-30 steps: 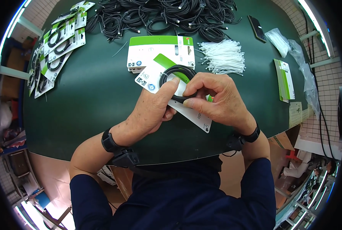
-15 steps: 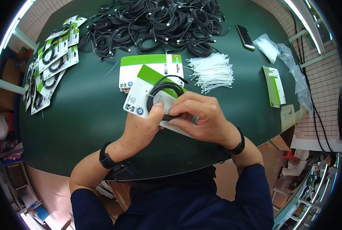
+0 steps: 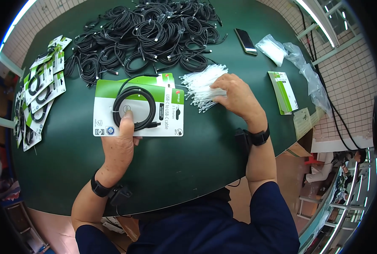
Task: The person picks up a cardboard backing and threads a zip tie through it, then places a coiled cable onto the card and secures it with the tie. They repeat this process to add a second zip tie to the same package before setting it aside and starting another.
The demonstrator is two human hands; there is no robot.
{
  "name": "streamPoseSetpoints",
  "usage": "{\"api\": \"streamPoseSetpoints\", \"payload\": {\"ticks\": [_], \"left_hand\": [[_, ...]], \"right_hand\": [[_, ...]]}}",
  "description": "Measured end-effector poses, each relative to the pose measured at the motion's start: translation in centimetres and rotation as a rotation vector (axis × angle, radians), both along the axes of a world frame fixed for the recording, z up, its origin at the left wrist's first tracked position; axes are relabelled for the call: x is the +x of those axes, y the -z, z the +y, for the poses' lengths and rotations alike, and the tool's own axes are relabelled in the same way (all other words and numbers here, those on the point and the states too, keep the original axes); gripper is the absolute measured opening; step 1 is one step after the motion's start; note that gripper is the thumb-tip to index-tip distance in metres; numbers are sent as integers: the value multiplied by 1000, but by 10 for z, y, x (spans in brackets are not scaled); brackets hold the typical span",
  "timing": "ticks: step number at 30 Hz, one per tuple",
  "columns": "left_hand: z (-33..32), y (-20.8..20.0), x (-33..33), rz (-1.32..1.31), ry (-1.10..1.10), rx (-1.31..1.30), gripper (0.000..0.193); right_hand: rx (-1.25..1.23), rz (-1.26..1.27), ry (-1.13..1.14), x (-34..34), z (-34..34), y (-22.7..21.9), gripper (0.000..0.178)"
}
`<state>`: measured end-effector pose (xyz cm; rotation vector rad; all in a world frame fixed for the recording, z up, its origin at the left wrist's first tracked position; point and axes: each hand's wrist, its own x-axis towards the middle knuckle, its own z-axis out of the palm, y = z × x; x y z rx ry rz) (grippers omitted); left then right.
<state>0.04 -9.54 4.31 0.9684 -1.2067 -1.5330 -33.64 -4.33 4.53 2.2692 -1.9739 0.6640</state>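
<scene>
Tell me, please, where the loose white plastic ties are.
In the head view, the ties lie right of centre, by the right hand, below the pile of coiled black cables.

Dark phone (image 3: 245, 42) lying on green tabletop (image 3: 197, 163); lit tube lamp (image 3: 317, 22), tiled wall (image 3: 345, 101) at right.

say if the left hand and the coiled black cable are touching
Touching. The head view shows the left hand with its thumb lying across the lower side of the coiled black cable, against the card.
</scene>
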Motion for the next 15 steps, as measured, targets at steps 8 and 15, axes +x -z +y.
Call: {"api": "streamPoseSetpoints", "payload": {"ticks": [8,15], "left_hand": [[2,3,0,21,-5,30,30],[7,6,0,-10,0,19,35]], "right_hand": [[187,104,100,2,1,-4,16],[226,129,211,8,1,-6,16]]}}
